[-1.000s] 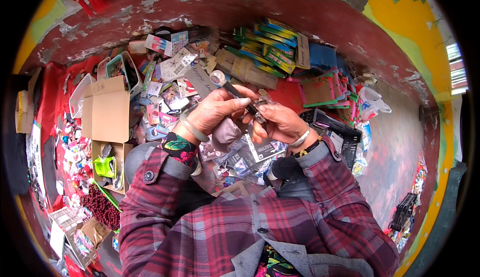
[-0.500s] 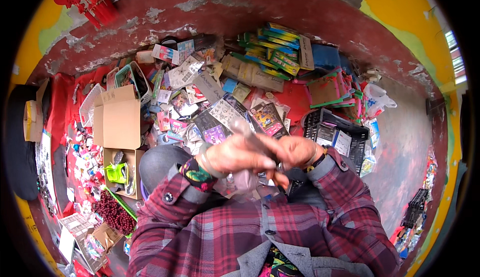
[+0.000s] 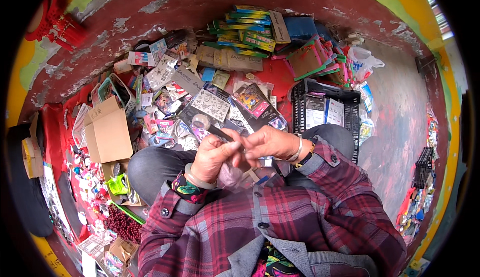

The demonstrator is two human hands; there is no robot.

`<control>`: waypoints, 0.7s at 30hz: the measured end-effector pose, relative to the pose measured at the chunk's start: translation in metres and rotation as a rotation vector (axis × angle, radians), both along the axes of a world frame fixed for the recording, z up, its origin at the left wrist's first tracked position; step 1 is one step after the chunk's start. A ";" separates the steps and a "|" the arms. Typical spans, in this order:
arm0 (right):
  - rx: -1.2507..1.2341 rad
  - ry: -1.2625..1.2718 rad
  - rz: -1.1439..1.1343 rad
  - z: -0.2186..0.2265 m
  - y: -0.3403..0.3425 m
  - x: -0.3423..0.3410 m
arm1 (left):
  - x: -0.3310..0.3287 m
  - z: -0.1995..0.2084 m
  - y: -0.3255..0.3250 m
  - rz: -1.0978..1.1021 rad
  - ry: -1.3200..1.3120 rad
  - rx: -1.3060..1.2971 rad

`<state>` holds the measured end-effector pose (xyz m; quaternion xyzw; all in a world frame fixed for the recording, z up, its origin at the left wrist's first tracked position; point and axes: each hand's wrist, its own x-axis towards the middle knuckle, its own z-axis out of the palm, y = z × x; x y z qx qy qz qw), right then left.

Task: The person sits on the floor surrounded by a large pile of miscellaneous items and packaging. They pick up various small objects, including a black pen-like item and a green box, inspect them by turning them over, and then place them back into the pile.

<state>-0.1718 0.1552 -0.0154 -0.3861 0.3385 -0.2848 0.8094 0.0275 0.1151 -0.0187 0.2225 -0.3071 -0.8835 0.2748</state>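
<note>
My left hand (image 3: pixel 216 156) is closed around a dark, narrow bar (image 3: pixel 218 131) with a pale, round, ring-like end (image 3: pixel 201 122); its exact kind is unclear. My right hand (image 3: pixel 272 144) meets it in front of my lap, thumb and fingers pinched together at the left fingertips. Whatever lies between the right fingers is too small to make out. Just under the hands sits a fuzzy pink bundle (image 3: pixel 230 175), partly covered by the left hand. Clear plastic packaging lies around it between my knees.
Flat packages and a star-patterned sheet (image 3: pixel 211 105) are heaped ahead. A black crate (image 3: pixel 356 102) stands at my right knee, an open cardboard box (image 3: pixel 111 132) at my left. Stacked green-yellow boxes (image 3: pixel 252 32) and pink-green frames (image 3: pixel 312 59) sit by the wall.
My hands have drawn slightly left and lower in the picture. The held bar, blurred before, now points up and left. The view has shifted and turned a little.
</note>
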 end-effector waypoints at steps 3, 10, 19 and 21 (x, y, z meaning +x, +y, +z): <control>-0.242 0.293 -0.260 -0.027 0.004 0.009 | -0.012 -0.014 0.004 0.136 -0.140 0.055; -0.823 1.071 -0.505 -0.027 -0.012 0.023 | -0.022 -0.040 -0.013 0.350 -0.175 0.164; -0.891 0.938 -0.410 -0.026 -0.024 0.013 | -0.022 -0.046 -0.021 0.365 -0.169 0.192; -0.342 0.434 -0.311 -0.045 -0.028 -0.001 | -0.024 -0.043 -0.024 0.306 -0.175 0.129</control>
